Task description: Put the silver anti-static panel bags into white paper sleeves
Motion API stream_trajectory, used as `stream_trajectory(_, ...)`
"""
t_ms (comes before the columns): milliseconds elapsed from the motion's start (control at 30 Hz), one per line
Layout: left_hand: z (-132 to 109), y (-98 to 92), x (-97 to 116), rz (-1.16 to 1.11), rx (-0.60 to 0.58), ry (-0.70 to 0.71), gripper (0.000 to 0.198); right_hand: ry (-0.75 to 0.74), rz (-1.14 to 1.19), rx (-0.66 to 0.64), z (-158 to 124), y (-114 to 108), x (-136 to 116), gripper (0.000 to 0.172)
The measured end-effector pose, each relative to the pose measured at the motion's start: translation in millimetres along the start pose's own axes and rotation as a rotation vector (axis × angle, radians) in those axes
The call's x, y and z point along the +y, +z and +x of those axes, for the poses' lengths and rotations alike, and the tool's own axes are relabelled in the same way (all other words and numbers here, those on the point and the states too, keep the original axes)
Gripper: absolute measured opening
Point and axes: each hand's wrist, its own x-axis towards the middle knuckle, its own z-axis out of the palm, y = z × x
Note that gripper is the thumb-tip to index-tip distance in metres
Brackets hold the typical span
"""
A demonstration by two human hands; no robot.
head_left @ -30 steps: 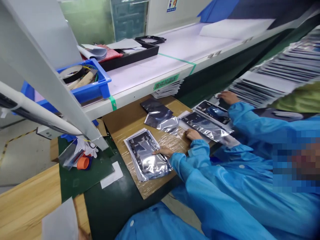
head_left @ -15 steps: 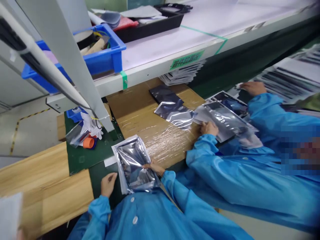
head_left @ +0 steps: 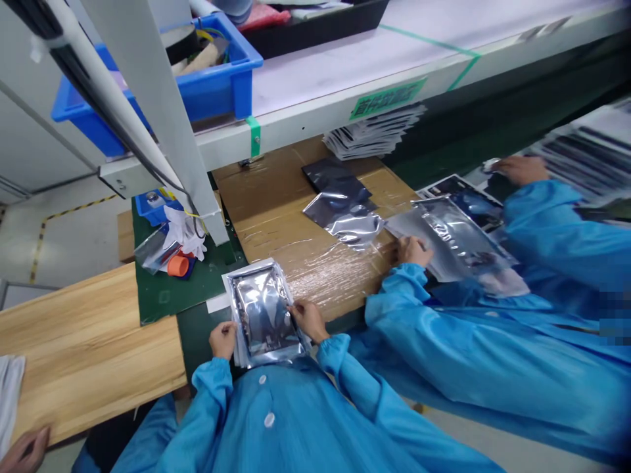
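Note:
A shiny silver plastic bag (head_left: pixel 261 309) lies on top of a small stack of white-edged sheets (head_left: pixel 231 284), close against my front. My left hand (head_left: pixel 223 339) is closed with its fingertips at the bag's left edge. On the opposite side, my right hand (head_left: pixel 309 320) pinches the bag's right edge between thumb and fingers. What lies inside the bag is hard to make out through the glare.
Beside me on the right, a co-worker's hand (head_left: pixel 414 251) holds a clear bag (head_left: pixel 448 236). Loose silver bags (head_left: pixel 345 213) lie on brown cardboard (head_left: pixel 266 210). A metal post (head_left: pixel 162 118) and shelf edge (head_left: pixel 305 125) stand ahead. Another person's hand (head_left: pixel 29 450) is at lower left.
My left hand has come up and right to the bag's left edge. My right hand has shifted from on top of the bag to its right edge. The camera view has tilted down slightly.

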Motion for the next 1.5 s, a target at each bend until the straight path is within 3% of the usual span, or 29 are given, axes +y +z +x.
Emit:
stream_trajectory(300,-1.4,10.5,20.9,-0.138,-0.075,-0.035,0.014,0.031,0.047,0.063,1.8,11.5,11.1,0.016)
stream_trajectory(633,-29.8,36.9,50.6,-0.418,-0.184,-0.046,0.058,0.062,0.248,0.066,4.3,4.0,6.6,0.022)
stream_trajectory(733,-30.4,27.7,56.7,-0.463,-0.216,-0.025,0.084,0.034,0.297,0.123,3.2,-2.2,-4.1,0.031)
stream_trajectory(833,-28.4,10.8,59.0,-0.481,-0.241,0.018,0.095,0.012,0.369,0.125,5.4,-0.6,-17.8,0.041)
stream_trajectory(933,-24.7,-7.7,59.7,-0.494,-0.222,0.011,0.090,-0.010,0.449,0.070,7.9,6.3,-32.7,0.044)
stream_trajectory(1167,-21.2,-43.4,58.6,-0.546,-0.181,-0.004,0.058,-0.049,0.578,0.023,-1.4,18.5,-64.5,0.042)
stream_trajectory(1333,-21.3,-52.5,57.6,-0.569,-0.165,-0.015,0.049,-0.003,0.713,-0.070,-4.9,19.7,-84.5,0.042)
stream_trajectory(1500,-21.1,-56.0,59.3,-0.594,-0.145,-0.023,0.050,0.057,0.772,-0.005,-3.4,14.9,-96.9,0.047)
